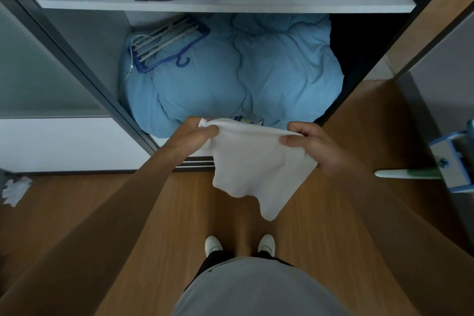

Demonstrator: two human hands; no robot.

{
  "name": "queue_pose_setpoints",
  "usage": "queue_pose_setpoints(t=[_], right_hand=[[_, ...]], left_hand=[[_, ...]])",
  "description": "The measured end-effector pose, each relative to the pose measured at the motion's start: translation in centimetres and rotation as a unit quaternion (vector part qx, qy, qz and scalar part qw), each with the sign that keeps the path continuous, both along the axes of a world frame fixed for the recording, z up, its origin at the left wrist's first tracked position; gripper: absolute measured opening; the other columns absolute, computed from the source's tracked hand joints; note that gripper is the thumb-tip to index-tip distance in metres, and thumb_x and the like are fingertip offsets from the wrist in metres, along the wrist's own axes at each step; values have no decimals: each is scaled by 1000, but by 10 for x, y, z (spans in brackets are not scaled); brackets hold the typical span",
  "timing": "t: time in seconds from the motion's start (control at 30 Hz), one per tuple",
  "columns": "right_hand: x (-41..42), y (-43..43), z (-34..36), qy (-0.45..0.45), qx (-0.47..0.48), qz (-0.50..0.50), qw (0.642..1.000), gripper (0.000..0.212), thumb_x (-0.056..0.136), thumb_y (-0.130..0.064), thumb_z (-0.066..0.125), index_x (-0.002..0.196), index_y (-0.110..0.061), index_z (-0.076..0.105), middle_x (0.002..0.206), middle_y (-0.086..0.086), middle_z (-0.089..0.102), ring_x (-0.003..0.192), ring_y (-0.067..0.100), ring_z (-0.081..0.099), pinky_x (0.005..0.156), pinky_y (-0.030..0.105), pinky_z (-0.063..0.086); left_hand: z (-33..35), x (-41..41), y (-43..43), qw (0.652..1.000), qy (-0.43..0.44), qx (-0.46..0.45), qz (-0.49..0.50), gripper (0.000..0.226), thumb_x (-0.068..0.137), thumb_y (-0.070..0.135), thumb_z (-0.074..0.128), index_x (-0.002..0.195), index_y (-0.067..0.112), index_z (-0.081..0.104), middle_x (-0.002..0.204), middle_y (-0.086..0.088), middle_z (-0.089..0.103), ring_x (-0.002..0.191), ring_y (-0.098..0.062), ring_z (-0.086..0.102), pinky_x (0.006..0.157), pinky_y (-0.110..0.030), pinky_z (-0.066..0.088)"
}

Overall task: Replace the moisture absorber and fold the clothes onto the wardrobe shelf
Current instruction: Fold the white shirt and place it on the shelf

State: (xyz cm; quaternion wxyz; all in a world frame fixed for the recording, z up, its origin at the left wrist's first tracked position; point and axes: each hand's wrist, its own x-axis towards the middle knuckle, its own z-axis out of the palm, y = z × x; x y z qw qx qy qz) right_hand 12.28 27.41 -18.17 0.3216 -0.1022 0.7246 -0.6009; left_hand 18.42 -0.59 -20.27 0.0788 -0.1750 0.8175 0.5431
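Grey shirt (pixel 256 287) below; fingers (pixel 208 132) of left hand (pixel 195 137) and right hand (pixel 318 149) pinch white cloth (pixel 256 164).

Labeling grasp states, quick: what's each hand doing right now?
Left hand: closed, pinching the top edge of the white cloth.
Right hand: closed, pinching the same cloth's other top corner.

The person wears a grey top (pixel 256 290), dark trousers (pixel 218 258) and 2 white shoes (pixel 213 244); both forearms (pixel 143 187) are bare, without sleeves.
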Motion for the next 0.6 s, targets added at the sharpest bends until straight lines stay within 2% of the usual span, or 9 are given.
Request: queue_pose_setpoints(t=[0.07, 0.13, 0.2, 0.23, 0.33, 0.4, 0.47, 0.53, 0.6], right_hand=[[-6, 1, 8, -29, -21, -31, 999, 33, 85, -19, 73, 61, -23, 51, 62, -4, 54, 56, 12, 55, 53, 24, 39], [-11, 7, 8, -94, -101, -87, 987, 18, 87, -35, 71, 83, -17, 69, 89, 4, 72, 80, 22, 71, 71, 32, 54], [-9, 13, 1, -170, -182, -124, 960, 48, 88, -53, 64, 119, -18, 70, 124, 6, 70, 112, 22, 68, 89, 37, 57], [-3, 14, -4, -194, -195, -129, 953, 55, 86, -58, 63, 126, -21, 67, 132, 6, 66, 118, 21, 65, 89, 36, 57], [24, 8, -24, -225, -134, -78, 962, 46, 67, -53, 82, 107, -33, 75, 122, -1, 72, 106, 16, 71, 76, 31, 60], [35, 2, -32, -181, -71, -69, 979, 51, 57, -49, 89, 104, -40, 70, 110, -10, 75, 103, 15, 71, 77, 33, 60], [36, -4, -30, -141, -63, -117, 981, 48, 65, -42, 85, 109, -35, 66, 107, -8, 76, 102, 18, 71, 81, 37, 59], [34, -11, -22, -136, -69, -146, 977, 48, 68, -43, 81, 112, -27, 68, 105, -2, 77, 98, 20, 73, 80, 37, 59], [32, -11, -16, -144, -50, -153, 976, 52, 70, -47, 82, 114, -23, 69, 105, 1, 77, 96, 23, 74, 80, 38, 59]], left_hand=[[2, 0, 1, 997, -21, 72, 28, 8, 87, 33, 64, 87, 26, 65, 83, 8, 68, 84, -9, 65, 71, -22, 46], [5, -3, 6, 984, -13, 173, 43, 32, 82, 39, 65, 105, 18, 69, 99, -3, 75, 96, -23, 70, 85, -34, 52], [8, -6, 12, 968, 10, 237, 76, 32, 84, 35, 66, 107, 14, 72, 103, -8, 76, 97, -25, 72, 88, -37, 54], [7, -8, 13, 961, 15, 262, 90, 24, 88, 30, 65, 103, 14, 74, 100, -8, 77, 94, -23, 73, 85, -35, 56], [3, -9, 15, 931, 0, 342, 127, 18, 94, 19, 61, 91, 13, 78, 94, -8, 77, 86, -21, 74, 71, -26, 58], [3, -9, 14, 908, -45, 388, 148, 25, 94, 26, 61, 86, 15, 82, 95, -7, 78, 87, -20, 74, 67, -25, 59], [4, -7, 10, 891, -82, 419, 153, 31, 92, 43, 62, 92, 20, 83, 103, -6, 77, 94, -22, 74, 70, -29, 60], [0, -3, 3, 885, -103, 439, 119, 48, 83, 60, 66, 112, 23, 77, 116, -6, 74, 107, -24, 71, 82, -37, 57], [-11, 9, 2, 892, -143, 424, 58, 58, 75, 58, 76, 121, 22, 70, 123, -6, 71, 113, -23, 68, 89, -40, 53]])
